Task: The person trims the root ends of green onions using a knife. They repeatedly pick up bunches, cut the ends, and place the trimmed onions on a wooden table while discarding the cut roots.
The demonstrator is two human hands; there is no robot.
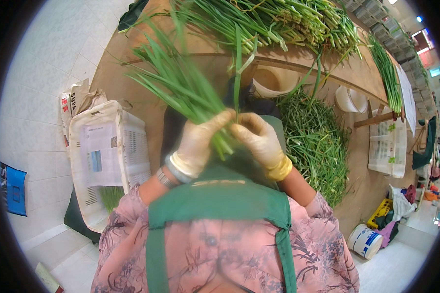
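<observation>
My left hand (199, 141), in a pale translucent glove, is closed round a bunch of garlic chives (181, 90). Their leaves fan out up and left, blurred by motion, while the pale stalk ends poke out below the fist. Close beside it my right hand (259, 139), gloved too with a yellow cuff, pinches a single long chive leaf (237, 78) that stands nearly upright with a whitish, peeling strip. The fingertips of both hands almost meet above the green apron (220, 200). A big heap of chives (298, 24) lies on the wooden table (215, 59) ahead.
Leaf trimmings (318, 151) pile up on the floor at right. Pale buckets (274, 80) stand beneath the table. A white plastic crate (124, 146) with papers is at left; another crate (387, 146) stands far right. One chive bundle (386, 73) hangs over the table's right end.
</observation>
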